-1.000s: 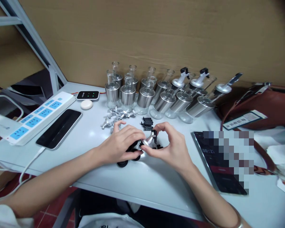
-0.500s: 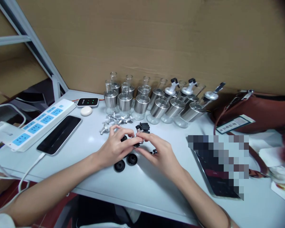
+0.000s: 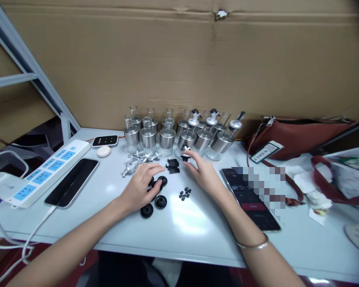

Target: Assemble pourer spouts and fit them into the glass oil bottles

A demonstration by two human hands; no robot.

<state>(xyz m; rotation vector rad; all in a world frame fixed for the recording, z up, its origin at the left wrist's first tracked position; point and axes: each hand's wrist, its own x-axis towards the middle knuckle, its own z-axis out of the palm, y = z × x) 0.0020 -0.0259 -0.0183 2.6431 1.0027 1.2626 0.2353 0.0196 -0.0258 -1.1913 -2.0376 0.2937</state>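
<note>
My left hand (image 3: 140, 185) rests curled on the white table (image 3: 185, 223), its fingertips on a group of black round caps (image 3: 157, 195). My right hand (image 3: 202, 171) reaches toward the row of glass-and-steel bottles (image 3: 179, 133), pinching a small spout piece (image 3: 185, 150) with a black lever at its fingertips. Between the hands lie a stack of black levers (image 3: 172, 165) and several tiny black rings (image 3: 184, 193). Silver spouts (image 3: 137, 159) lie left of the levers. A few bottles at the right of the row carry fitted spouts (image 3: 212, 118).
A blue-and-white power strip (image 3: 44, 171), a black phone (image 3: 71, 182) on a cable, a small black device (image 3: 105, 140) and a white oval (image 3: 103, 151) lie at left. A second phone (image 3: 251, 199), a brown bag (image 3: 299, 135) and papers (image 3: 332, 179) sit right. Cardboard (image 3: 179, 59) backs the table.
The hands have parted. My right hand has carried the spout piece away from the left hand toward the bottle row. My left hand has settled onto the black caps. The view has tilted upward.
</note>
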